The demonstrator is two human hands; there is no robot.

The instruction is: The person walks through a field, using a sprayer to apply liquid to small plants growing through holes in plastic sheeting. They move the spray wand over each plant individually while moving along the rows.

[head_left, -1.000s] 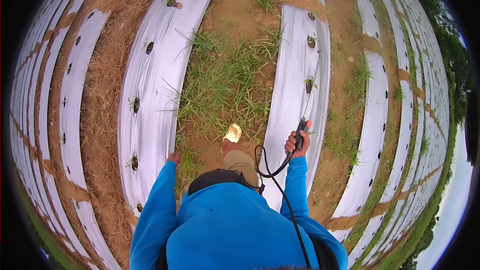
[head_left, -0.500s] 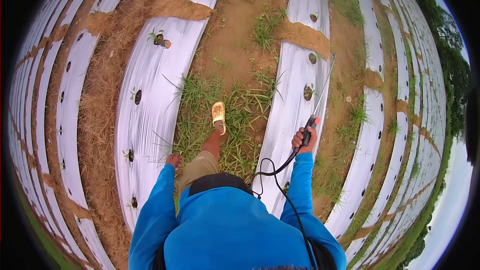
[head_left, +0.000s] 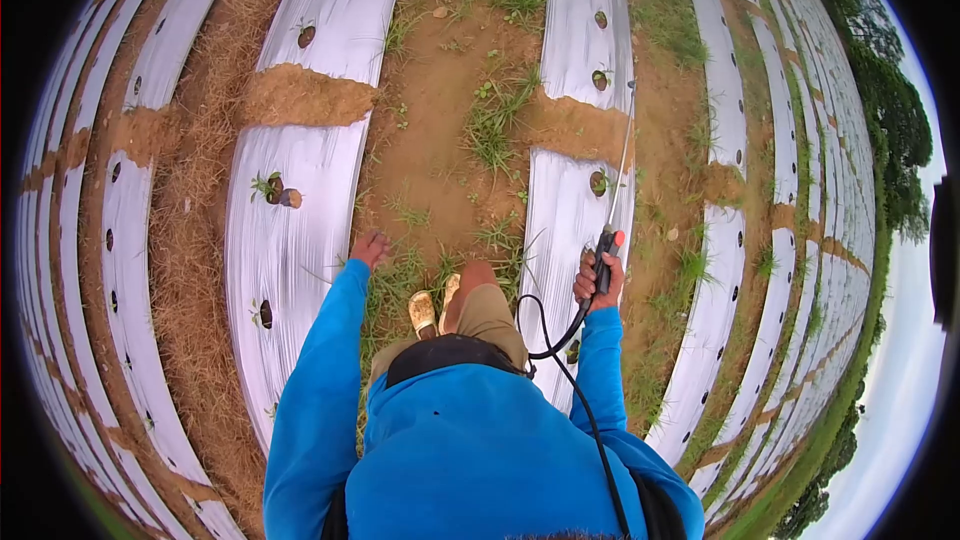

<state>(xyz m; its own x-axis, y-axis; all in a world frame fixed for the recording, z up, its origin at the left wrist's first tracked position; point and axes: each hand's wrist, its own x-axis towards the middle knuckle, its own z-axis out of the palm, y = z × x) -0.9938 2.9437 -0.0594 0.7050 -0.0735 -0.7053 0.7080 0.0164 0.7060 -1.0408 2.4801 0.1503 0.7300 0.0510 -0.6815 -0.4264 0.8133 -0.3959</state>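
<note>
My right hand (head_left: 599,280) is wrapped round the black handle of a sprayer wand (head_left: 605,258), which has an orange-red part beside the thumb. Its thin metal lance points forward along the right edge of a white plastic-covered bed (head_left: 575,230), the tip (head_left: 631,86) lying over that edge. A black hose (head_left: 592,418) loops from the handle back past my body. Close to the lance, a small plant (head_left: 598,183) shows in a round hole in the plastic. My left hand (head_left: 371,249) hangs empty over the path, fingers loosely apart, next to the left bed (head_left: 290,270).
My shoes (head_left: 422,313) are on a dirt path (head_left: 440,160) with grass tufts (head_left: 490,130) between the two beds. Soil strips (head_left: 308,97) cross the plastic. A small brownish lump (head_left: 291,198) lies by a seedling on the left bed. More covered rows run to both sides, with trees (head_left: 885,90) at far right.
I have stepped forward, so the beds and plants slide back towards me. My left hand has swung forward. The wand stays in my right hand, its tip now past a soil strip.
</note>
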